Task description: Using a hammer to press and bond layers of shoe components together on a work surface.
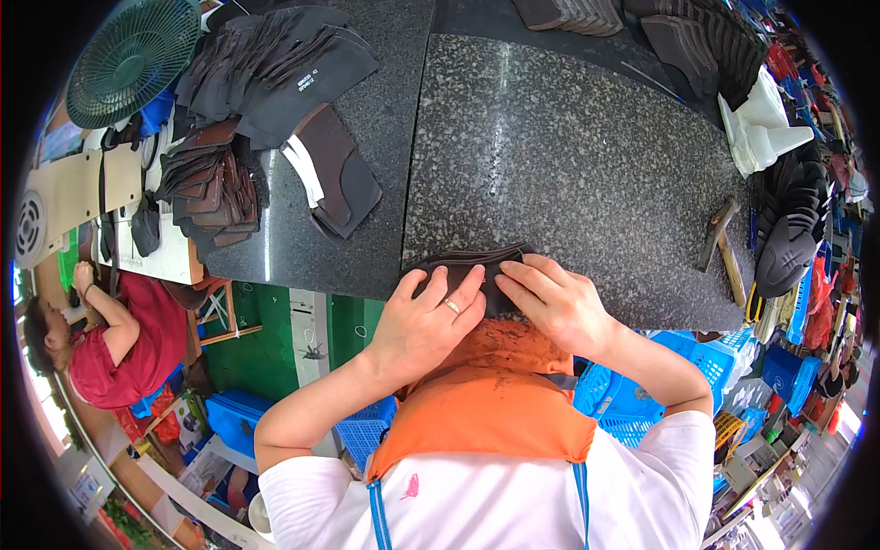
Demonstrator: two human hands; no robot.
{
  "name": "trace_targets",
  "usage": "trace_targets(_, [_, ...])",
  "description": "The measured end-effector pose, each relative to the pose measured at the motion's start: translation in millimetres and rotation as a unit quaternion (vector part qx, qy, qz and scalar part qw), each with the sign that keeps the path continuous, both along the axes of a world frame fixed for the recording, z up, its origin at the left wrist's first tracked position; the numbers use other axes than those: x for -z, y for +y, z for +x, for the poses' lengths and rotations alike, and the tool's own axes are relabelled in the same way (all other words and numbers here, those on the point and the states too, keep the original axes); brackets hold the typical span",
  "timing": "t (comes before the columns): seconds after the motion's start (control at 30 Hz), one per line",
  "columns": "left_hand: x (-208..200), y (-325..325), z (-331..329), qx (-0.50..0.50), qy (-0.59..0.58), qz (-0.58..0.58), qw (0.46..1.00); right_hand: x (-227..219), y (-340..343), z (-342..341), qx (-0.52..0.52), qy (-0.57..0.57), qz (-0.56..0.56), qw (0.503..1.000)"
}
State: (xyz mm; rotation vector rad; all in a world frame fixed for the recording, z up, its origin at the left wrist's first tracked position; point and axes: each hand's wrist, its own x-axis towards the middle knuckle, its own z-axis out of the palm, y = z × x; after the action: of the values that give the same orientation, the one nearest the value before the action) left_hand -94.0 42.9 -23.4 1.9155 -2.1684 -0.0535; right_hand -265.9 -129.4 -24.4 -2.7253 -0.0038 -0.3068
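Observation:
At the near edge of the stone worktop, a dark brown, layered leather-like piece lies between my two hands. My left hand, with a ring on one finger, has its fingers bent onto the piece's left part. My right hand pinches the right part, thumb and fingertips close together. The piece's upper edge shows several thin layers. Much of its lower part is hidden by my fingers and by the orange apron.
To the left lie fanned black pieces, a brown stack and a loose brown-and-black piece. A hammer, black soles and a white plastic container sit right. A green fan stands far left; another person sits below it.

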Motion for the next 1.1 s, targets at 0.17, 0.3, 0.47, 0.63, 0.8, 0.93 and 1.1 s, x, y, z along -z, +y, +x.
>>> trace_targets(0.17, [4.9,3.4,-7.7,-0.007,0.006,-0.022,1.000,-1.6,-3.4,-3.5,0.006,0.005,-0.015,1.000])
trace_targets(0.3, [15.3,16.7,-12.3,-0.030,0.058,-0.050,0.997,-2.5,13.2,-2.3,0.031,0.017,-0.022,0.999])
trace_targets(0.47, [36.4,33.9,-10.4,-0.047,0.084,-0.102,0.990,11.3,21.3,4.3,-0.039,0.003,0.064,0.997])
trace_targets(0.63, [10.0,48.4,-5.5,-0.115,0.201,-0.032,0.972,5.8,-13.9,-16.0,0.041,0.010,0.001,0.999])
trace_targets(0.8, [-11.0,21.6,44.5,-0.233,0.090,-0.178,0.952,-8.8,-35.5,73.8,0.063,-0.125,-0.005,0.990])
trace_targets(0.93, [31.7,3.4,100.6,-0.420,0.075,-0.168,0.889,22.9,-19.2,203.2,-0.035,-0.217,-0.060,0.974])
trace_targets(1.1, [49.4,22.1,117.0,-0.399,0.115,-0.137,0.899,35.6,-16.4,243.2,-0.147,-0.182,-0.110,0.966])
